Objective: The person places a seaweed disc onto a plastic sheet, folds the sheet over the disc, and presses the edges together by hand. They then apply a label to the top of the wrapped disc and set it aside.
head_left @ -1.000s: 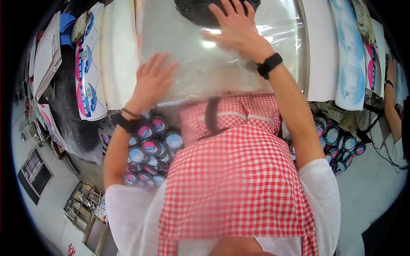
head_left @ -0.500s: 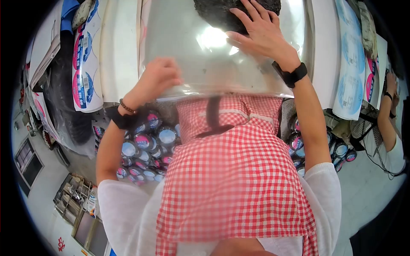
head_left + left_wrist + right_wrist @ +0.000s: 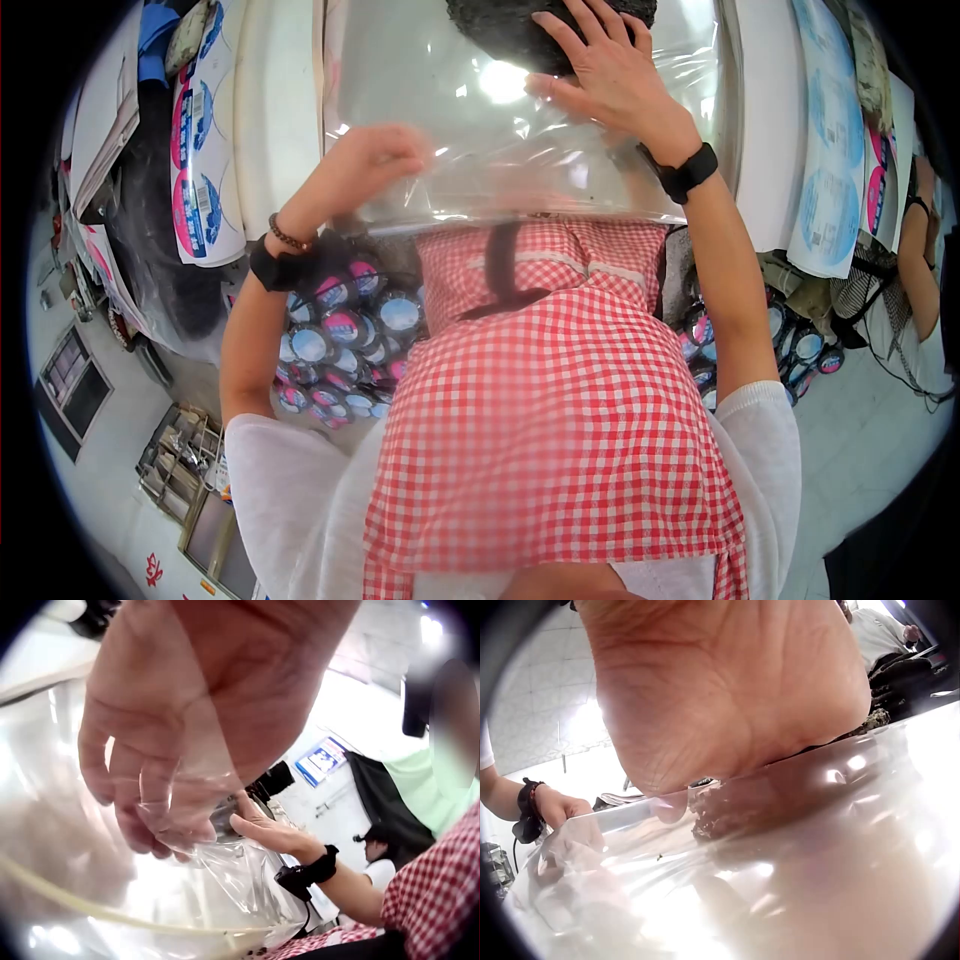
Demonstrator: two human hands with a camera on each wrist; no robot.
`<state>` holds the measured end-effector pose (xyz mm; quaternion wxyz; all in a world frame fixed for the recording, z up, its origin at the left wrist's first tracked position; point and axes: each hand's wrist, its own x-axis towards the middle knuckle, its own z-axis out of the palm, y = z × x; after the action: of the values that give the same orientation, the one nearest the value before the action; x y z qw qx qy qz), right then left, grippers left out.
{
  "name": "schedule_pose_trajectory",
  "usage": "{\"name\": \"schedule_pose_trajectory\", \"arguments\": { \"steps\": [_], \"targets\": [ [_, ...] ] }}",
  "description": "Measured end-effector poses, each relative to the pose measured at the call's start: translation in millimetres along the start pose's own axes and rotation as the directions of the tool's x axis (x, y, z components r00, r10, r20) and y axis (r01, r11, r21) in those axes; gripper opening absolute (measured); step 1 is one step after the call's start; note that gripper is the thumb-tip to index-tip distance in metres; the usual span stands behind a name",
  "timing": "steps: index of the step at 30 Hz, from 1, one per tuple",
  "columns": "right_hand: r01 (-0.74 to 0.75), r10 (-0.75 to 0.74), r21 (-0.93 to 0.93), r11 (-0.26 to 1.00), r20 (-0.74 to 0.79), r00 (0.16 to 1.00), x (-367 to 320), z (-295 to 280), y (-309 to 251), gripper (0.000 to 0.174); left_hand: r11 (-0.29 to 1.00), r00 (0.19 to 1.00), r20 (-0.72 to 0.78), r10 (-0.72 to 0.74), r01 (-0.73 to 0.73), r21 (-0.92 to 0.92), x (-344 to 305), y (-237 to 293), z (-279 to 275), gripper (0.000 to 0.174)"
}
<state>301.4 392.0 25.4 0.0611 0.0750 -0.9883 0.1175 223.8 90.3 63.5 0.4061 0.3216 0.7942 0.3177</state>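
A wide clear plastic sheet point(image 3: 450, 110) covers the worktop in front of me. My left hand point(image 3: 375, 165) pinches its near left part with curled fingers, and the film rises in folds from them. In the left wrist view, clear film point(image 3: 225, 877) stretches down from the fingertips, with part of it passing across the hand. My right hand point(image 3: 625, 95) has its fingers spread and rests on a dark, rough, rounded slab point(image 3: 500, 30) like dried seaweed at the far side. The slab's far part is out of view.
Printed label sheets point(image 3: 205, 140) lie at the left, with blue-and-white ones point(image 3: 828, 130) at the right. Several round, dark packs with pink and blue labels point(image 3: 345, 330) are heaped below the worktop's near edge. Another person's arm point(image 3: 918, 250) shows at far right.
My left hand has gone from spread fingers to curled ones, and the film now wrinkles beside it. My right hand stays on the dark slab, both now further right in the head view.
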Motion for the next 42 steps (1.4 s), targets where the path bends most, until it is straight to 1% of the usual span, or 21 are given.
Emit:
{"name": "schedule_pose_trajectory", "arguments": {
  "steps": [2, 5, 8, 11, 12, 14, 15, 17, 18, 21, 22, 23, 25, 28, 29, 32, 34, 37, 38, 41, 42],
  "targets": [
    [0.011, -0.011, 0.001, 1.000, -0.002, 1.000, 0, 1, 1, 0.070, 0.926, 0.996, -0.010, 0.092, -0.082, 0.367, 5, 15, -2, 0.011],
    [0.008, -0.009, 0.039, 0.999, 0.032, 0.999, 0, -3, 3, 0.070, 0.852, 0.931, 0.080, 0.355, -0.358, 0.383, 10, 19, -9, 0.011],
    [0.026, -0.028, 0.048, 0.999, 0.038, 0.999, 0, -5, 5, 0.072, 0.757, 0.895, 0.229, 0.382, -0.445, 0.479, 8, 8, -12, 0.010],
    [0.040, -0.042, 0.054, 0.998, 0.034, 0.999, 1, -5, 4, 0.075, 0.596, 0.840, 0.169, 0.515, -0.493, 0.634, 19, 7, -8, 0.012],
    [0.041, -0.043, 0.053, 0.998, 0.034, 0.998, 1, -7, 3, 0.076, 0.666, 0.874, 0.106, 0.474, -0.435, 0.606, 18, 10, -9, 0.012],
    [0.092, -0.091, 0.017, 0.996, -0.065, 0.994, -3, -20, -2, 0.070, 0.788, 0.925, -0.005, 0.379, -0.321, 0.525, 12, 23, -12, 0.012],
    [0.119, -0.119, -0.007, 0.993, -0.116, 0.986, -5, -28, -5, 0.068, 0.788, 0.922, 0.018, 0.386, -0.340, 0.514, 9, 26, -15, 0.012],
    [0.207, -0.191, 0.110, 0.972, -0.140, 0.972, -11, -33, -12, 0.065, 0.793, 0.920, 0.057, 0.388, -0.365, 0.489, -1, 27, -19, 0.013],
    [0.247, -0.221, 0.173, 0.954, -0.153, 0.963, -17, -34, -18, 0.063, 0.759, 0.897, 0.092, 0.433, -0.418, 0.499, -2, 24, -19, 0.012],
    [0.229, -0.243, 0.197, 0.953, 0.050, 0.969, -59, -22, -27, 0.064, 0.652, 0.819, 0.155, 0.552, -0.540, 0.532, -1, 12, -17, 0.012],
    [0.187, -0.218, 0.131, 0.974, 0.283, 0.934, -70, -19, -22, 0.074, 0.629, 0.802, 0.148, 0.579, -0.554, 0.545, -3, 8, -15, 0.013],
    [0.164, -0.195, 0.132, 0.978, 0.281, 0.940, -78, -20, -18, 0.075, 0.605, 0.784, 0.140, 0.604, -0.566, 0.560, -5, 6, -14, 0.014],
    [0.127, -0.162, 0.139, 0.982, 0.275, 0.948, -89, -26, -15, 0.077, 0.653, 0.811, 0.101, 0.577, -0.532, 0.538, -7, 10, -12, 0.014],
    [-0.020, 0.039, -0.066, 0.998, 0.304, 0.952, -100, -46, -14, 0.079, 0.735, 0.862, 0.053, 0.505, -0.461, 0.497, -6, 17, -13, 0.010],
    [0.001, 0.017, -0.057, 0.998, 0.300, 0.954, -104, -42, -10, 0.080, 0.759, 0.876, 0.042, 0.481, -0.440, 0.480, -3, 19, -14, 0.007],
    [0.024, -0.017, -0.020, 0.999, 0.295, 0.955, -108, -33, 3, 0.081, 0.730, 0.870, 0.190, 0.456, -0.487, 0.479, 7, 23, -29, 0.007],
    [0.000, -0.017, 0.052, 0.999, 0.316, 0.949, -101, -46, 2, 0.081, 0.732, 0.843, 0.181, 0.506, -0.531, 0.427, 13, 24, -31, 0.009],
    [0.036, -0.068, 0.118, 0.992, 0.283, 0.957, -103, -45, -9, 0.078, 0.734, 0.842, 0.164, 0.513, -0.530, 0.424, 29, 13, -31, 0.013],
    [0.027, -0.050, 0.117, 0.993, 0.203, 0.978, -103, -42, -16, 0.075, 0.737, 0.848, 0.162, 0.504, -0.521, 0.432, 31, 10, -30, 0.015],
    [-0.003, 0.009, 0.097, 0.995, -0.060, 0.998, -110, -24, -28, 0.068, 0.883, 0.909, -0.033, 0.415, -0.394, 0.255, 30, 43, -38, 0.016],
    [-0.019, 0.032, 0.079, 0.997, -0.160, 0.987, -113, -15, -27, 0.065, 0.866, 0.902, -0.004, 0.432, -0.414, 0.281, 26, 51, -41, 0.017]
  ]
}}
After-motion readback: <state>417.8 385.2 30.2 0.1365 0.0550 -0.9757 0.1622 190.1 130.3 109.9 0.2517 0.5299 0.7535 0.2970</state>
